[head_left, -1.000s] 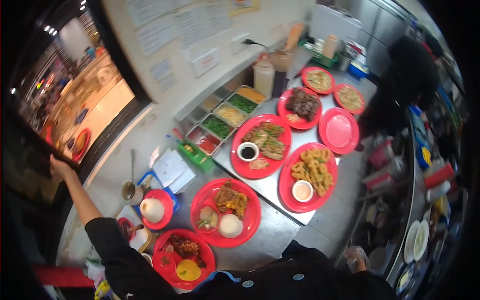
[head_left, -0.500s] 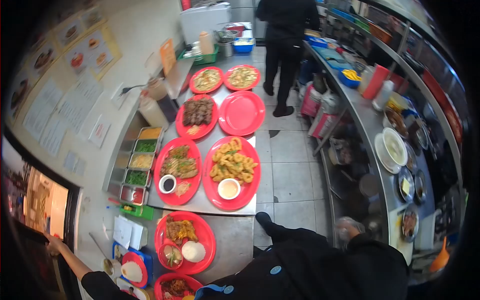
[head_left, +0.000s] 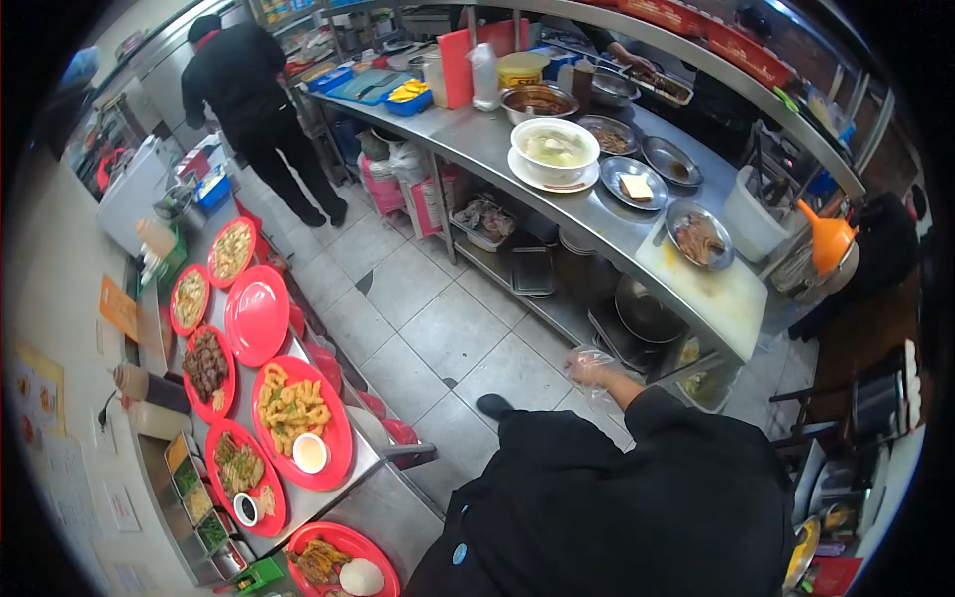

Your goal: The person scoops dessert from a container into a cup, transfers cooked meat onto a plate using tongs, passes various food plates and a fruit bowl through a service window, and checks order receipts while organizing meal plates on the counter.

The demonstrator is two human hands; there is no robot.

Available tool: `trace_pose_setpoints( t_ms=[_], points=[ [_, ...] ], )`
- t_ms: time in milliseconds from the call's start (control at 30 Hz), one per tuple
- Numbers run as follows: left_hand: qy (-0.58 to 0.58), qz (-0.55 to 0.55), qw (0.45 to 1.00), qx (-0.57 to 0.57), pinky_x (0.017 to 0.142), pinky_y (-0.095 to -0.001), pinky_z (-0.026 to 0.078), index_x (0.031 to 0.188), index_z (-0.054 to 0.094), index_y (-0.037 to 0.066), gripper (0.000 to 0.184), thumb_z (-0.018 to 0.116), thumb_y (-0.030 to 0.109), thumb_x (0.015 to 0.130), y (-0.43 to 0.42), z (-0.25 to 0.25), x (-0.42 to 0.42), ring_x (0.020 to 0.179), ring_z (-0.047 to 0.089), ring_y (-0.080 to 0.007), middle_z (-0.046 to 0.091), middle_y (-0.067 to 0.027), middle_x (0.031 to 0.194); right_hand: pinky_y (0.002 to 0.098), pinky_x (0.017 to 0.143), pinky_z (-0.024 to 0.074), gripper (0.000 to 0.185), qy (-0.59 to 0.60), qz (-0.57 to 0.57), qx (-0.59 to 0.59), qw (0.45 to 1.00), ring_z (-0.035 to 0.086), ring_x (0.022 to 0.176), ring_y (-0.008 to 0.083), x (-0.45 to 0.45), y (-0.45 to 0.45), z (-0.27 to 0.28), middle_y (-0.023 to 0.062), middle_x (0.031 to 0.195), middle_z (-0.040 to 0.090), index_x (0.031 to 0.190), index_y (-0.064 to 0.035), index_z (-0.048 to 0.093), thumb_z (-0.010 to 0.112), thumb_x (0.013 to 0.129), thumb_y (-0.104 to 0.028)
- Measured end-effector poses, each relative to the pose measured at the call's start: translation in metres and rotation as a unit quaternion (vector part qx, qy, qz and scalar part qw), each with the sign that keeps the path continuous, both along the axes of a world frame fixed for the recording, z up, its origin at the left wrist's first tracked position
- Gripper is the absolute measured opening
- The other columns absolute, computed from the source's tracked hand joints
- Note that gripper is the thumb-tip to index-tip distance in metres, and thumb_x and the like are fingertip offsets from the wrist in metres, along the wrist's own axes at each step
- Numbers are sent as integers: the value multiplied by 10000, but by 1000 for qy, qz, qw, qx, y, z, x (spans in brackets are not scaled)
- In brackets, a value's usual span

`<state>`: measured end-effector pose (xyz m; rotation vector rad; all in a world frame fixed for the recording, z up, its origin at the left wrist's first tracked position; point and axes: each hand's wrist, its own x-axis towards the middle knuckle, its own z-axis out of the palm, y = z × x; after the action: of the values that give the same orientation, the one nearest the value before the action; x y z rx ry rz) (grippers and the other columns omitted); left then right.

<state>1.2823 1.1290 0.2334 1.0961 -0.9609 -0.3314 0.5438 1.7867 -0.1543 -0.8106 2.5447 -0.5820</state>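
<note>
My right hand [head_left: 595,370], in a loose clear plastic glove, is held out over the floor beside the lower shelf of the right counter. Its fingers look loosely apart, with nothing seen in them, though the glove blurs their outline. My left hand is out of view. On the steel table to the left are red plates: fried rings with a cup of sauce [head_left: 298,423], grilled meat with a dark dip [head_left: 239,468], dark meat pieces [head_left: 206,368], and meat with rice [head_left: 318,562]. One red plate [head_left: 257,315] is bare, and two noodle plates [head_left: 232,251] stand behind it.
On the right steel counter [head_left: 477,134] stand a white soup bowl [head_left: 554,146], metal plates, one with a butter-like block [head_left: 637,187], and a cutting board [head_left: 701,289]. A person in black [head_left: 244,99] is in the aisle. Another person's hand [head_left: 632,58] is behind the counter.
My view has swung right toward the counter, and the table of red plates now lies lower left. My left hand, at the doorway earlier, has left the view. My gloved right hand shows more fully.
</note>
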Motion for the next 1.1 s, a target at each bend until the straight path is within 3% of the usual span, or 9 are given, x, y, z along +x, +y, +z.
trace_pose_setpoints(
  t_ms=[167,233,433,600,733,833,933,1033,1100],
  points=[
    [-56,-193,979,-26,1009,-366,389,1292,358,-37,401,388,159,944,71,58,-214,1207,426,-281,397,-187,1314,454,797,450,292,-32,-42,-74,996,568,926,364,-23,6,15,188,959,601,982,-51,602,527,733,-184],
    [-190,-290,928,-138,1013,-337,385,1314,332,-31,424,389,166,942,77,59,-281,1196,436,-261,398,-150,1318,451,807,448,299,10,-22,-116,993,560,950,360,-38,13,11,174,980,596,995,-58,598,543,734,-193],
    [-68,-499,861,-72,894,-333,426,1273,420,1,449,490,194,873,237,45,-599,1013,528,-234,469,-133,1193,327,787,459,313,-99,28,-296,950,561,911,184,-89,54,96,58,964,597,1072,-86,570,575,844,-300],
    [-210,-739,637,69,737,-241,443,1137,515,25,318,502,48,819,407,-32,-814,799,564,-135,544,-66,1023,227,659,465,316,-306,-110,-353,877,557,760,108,-136,156,209,24,840,594,1035,-41,572,573,865,-307],
    [-302,-838,453,37,666,-259,474,1146,526,42,309,551,41,838,512,-109,-908,784,581,-122,587,-62,981,293,587,486,268,-28,-302,-270,914,579,656,142,-190,285,189,43,758,607,916,-55,620,606,823,-305],
    [-314,-867,381,70,677,-266,482,1129,542,45,283,568,86,850,565,-147,-941,787,589,-124,608,-61,973,368,634,486,216,235,-464,110,847,620,674,227,-211,336,170,143,643,578,715,8,594,631,719,-206],
    [-366,-877,295,100,694,-270,489,1111,558,44,271,579,106,848,597,-175,-962,793,605,-146,622,-82,954,368,621,478,184,258,-418,163,856,615,662,252,-237,404,72,163,633,577,718,11,583,616,708,-171],
    [-416,-868,244,116,707,-281,500,1126,557,33,304,588,126,839,616,-209,-980,776,622,-177,632,-106,929,369,623,475,145,-102,-593,-194,775,607,656,298,-224,349,150,187,673,591,715,12,579,589,693,-131],
    [-428,-867,231,110,694,-270,492,1139,549,26,312,581,136,849,632,-213,-991,770,614,-156,630,-92,934,363,624,474,138,-34,-571,-210,793,606,667,305,-223,358,117,186,693,599,724,11,578,583,691,-123]
  ],
)
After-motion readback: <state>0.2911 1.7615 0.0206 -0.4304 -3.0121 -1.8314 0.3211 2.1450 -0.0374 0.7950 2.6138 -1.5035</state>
